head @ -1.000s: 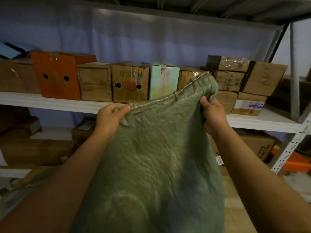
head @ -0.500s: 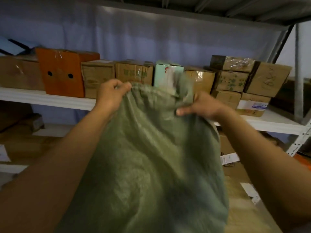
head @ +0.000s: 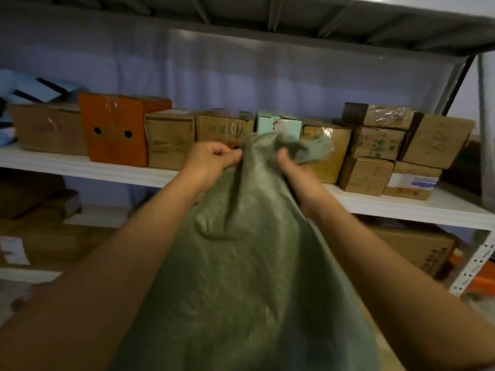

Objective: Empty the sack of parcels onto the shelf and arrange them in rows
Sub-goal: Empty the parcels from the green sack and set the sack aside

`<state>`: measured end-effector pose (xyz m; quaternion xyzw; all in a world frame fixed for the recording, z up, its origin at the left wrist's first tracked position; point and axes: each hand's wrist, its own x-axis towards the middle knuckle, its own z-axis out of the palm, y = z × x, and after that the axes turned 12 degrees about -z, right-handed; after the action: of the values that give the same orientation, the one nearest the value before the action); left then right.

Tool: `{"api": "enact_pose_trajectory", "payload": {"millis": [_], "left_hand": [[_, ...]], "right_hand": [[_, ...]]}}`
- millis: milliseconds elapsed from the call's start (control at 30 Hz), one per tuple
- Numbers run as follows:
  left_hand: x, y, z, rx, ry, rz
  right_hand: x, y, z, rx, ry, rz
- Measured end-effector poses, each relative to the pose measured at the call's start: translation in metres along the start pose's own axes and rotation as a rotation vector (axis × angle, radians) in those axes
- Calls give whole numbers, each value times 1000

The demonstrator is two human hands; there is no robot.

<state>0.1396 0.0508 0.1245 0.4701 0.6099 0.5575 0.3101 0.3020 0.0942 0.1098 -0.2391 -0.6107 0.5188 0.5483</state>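
A green woven sack [head: 241,277] hangs in front of me, its top edge bunched together. My left hand [head: 211,167] and my right hand [head: 294,172] both grip that gathered top, close to each other. Behind them runs the white shelf [head: 401,207] with a row of parcels: an orange box [head: 117,132], brown cartons [head: 168,137], a pale green box [head: 278,124] and a stack of brown boxes [head: 380,151] at the right. The sack hangs limp and hides whatever is inside it.
A lower shelf [head: 26,271] holds more cartons at the left. Another large carton [head: 417,245] sits under the shelf at the right, beside a white perforated upright [head: 474,266] and an orange beam [head: 482,282]. A grey shelf deck [head: 294,14] runs overhead.
My hands have drawn together, gathering the sack's spread top edge into a bunch. The right hand moved left and regripped the cloth.
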Motion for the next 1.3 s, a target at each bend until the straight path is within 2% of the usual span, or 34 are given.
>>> {"api": "enact_pose_trajectory", "payload": {"millis": [67,100,233,300,367,400,433,500,633,700,767,833,867,900,967,1067,1133,1200,1300], "left_hand": [[-5,-13,10,-22,-89,-71],[-7,-16,12,-51,-117,-101],[-6,-33,-12,-34,-118,-109],[-10,-49,-33,127,-235,-162],[-17,-73,-51,426,-415,-318],[-21,-86,-59,556,-455,-369],[-20,-98,-67,645,-429,-371],[-16,-106,-83,653,-252,-289],[5,-68,-90,464,172,-47],[4,-53,-79,364,270,36],[0,-67,-72,392,158,-12],[-9,-96,-68,643,-79,-186],[-13,-105,-69,722,-139,-251],[-13,-106,-71,715,-127,-265],[-3,-86,-74,606,27,-183],[8,-34,-75,440,274,27],[7,-19,-69,358,332,149],[7,-37,-66,414,256,108],[0,-82,-65,767,-59,-213]], "right_hand": [[-19,25,19,-87,-212,106],[-24,33,26,-104,-241,136],[-14,32,31,-139,-184,85],[-2,23,25,-178,-173,46],[5,17,19,-186,-126,38],[7,15,16,-186,-99,37],[9,14,11,-200,-74,36],[11,13,2,-245,-38,26],[24,9,-2,-231,102,-44],[27,9,-4,-228,143,-61],[21,18,-12,-272,136,-24],[10,34,-23,-350,119,48],[4,42,-26,-385,114,74],[2,48,-28,-408,123,82],[9,45,-24,-411,213,56],[29,24,-17,-383,317,-40],[36,19,-17,-370,311,-102],[30,27,-23,-417,267,-83],[8,53,-32,-613,123,8]]}}
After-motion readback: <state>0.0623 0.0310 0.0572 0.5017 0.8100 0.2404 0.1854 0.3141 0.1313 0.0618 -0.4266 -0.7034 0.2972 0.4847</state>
